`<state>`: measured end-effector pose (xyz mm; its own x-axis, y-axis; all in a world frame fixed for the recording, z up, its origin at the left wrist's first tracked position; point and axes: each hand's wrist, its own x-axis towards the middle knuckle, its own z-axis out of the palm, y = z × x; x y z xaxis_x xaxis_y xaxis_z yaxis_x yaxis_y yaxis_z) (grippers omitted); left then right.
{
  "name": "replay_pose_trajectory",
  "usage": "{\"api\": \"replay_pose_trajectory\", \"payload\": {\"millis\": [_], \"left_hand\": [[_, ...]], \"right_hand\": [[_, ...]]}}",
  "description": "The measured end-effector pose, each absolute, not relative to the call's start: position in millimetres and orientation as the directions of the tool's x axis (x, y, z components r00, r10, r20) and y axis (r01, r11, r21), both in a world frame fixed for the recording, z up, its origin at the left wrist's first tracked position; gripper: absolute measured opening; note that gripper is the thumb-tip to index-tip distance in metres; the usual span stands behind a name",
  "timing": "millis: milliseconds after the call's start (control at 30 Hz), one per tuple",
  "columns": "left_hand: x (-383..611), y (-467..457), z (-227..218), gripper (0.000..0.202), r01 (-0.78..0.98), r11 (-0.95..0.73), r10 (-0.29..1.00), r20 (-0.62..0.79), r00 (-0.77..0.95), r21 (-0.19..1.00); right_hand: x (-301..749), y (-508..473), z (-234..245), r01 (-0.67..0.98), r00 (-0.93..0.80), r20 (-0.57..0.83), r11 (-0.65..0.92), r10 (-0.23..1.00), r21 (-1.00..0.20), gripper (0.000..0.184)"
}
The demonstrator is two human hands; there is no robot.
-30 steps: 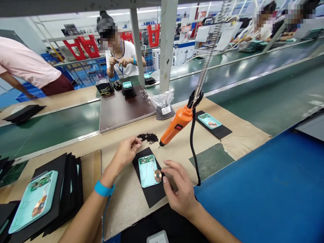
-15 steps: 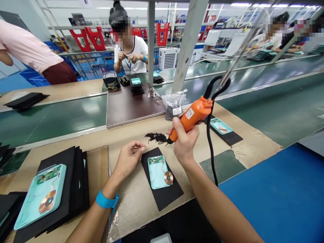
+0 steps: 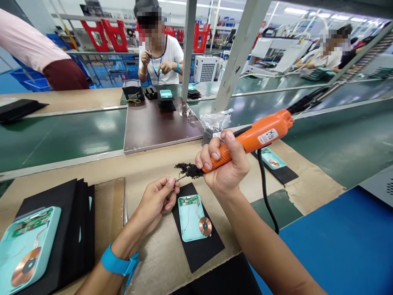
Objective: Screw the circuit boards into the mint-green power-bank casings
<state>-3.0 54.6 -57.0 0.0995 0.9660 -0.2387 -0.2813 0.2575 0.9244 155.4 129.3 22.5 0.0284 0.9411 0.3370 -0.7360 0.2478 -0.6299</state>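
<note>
My right hand (image 3: 224, 166) grips an orange electric screwdriver (image 3: 254, 137), tilted so its bit points left toward my left hand (image 3: 158, 198). The left fingers are pinched at the bit's tip, most likely on a small screw too tiny to make out. Just below lies a mint-green device shell (image 3: 193, 217) with a circuit board and a copper coil, resting on a black foam pad (image 3: 199, 246). A heap of black screws (image 3: 187, 169) lies on the cardboard right behind the bit.
Left, a stack of black pads (image 3: 76, 229) carries another mint shell (image 3: 24, 250). A further shell (image 3: 270, 157) sits on a pad at right. A bag of screws (image 3: 213, 125), a brown board (image 3: 156, 127) and a green conveyor (image 3: 61, 135) lie beyond. Other workers stand across the belt.
My right hand left the shell, took hold of the hanging screwdriver and swung it down, its bit toward the left. My left hand stayed by the screws, then met the bit's tip.
</note>
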Motion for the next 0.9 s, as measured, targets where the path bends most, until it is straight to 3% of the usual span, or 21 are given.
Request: {"api": "replay_pose_trajectory", "payload": {"millis": [533, 900], "left_hand": [[0.8, 52.8, -56.3, 0.059, -0.243, 0.282, 0.960, -0.272, 0.072, 0.928], [8.0, 46.9, -52.3, 0.059, -0.245, 0.306, 0.952, -0.300, 0.062, 0.920]], "right_hand": [[159.2, 124.1, 20.0, -0.709, 0.006, 0.314, 0.226, 0.949, -0.668, 0.043], [156.2, 113.1, 20.2, -0.737, 0.037, 0.371, 0.275, 0.928, -0.617, 0.030]]}}
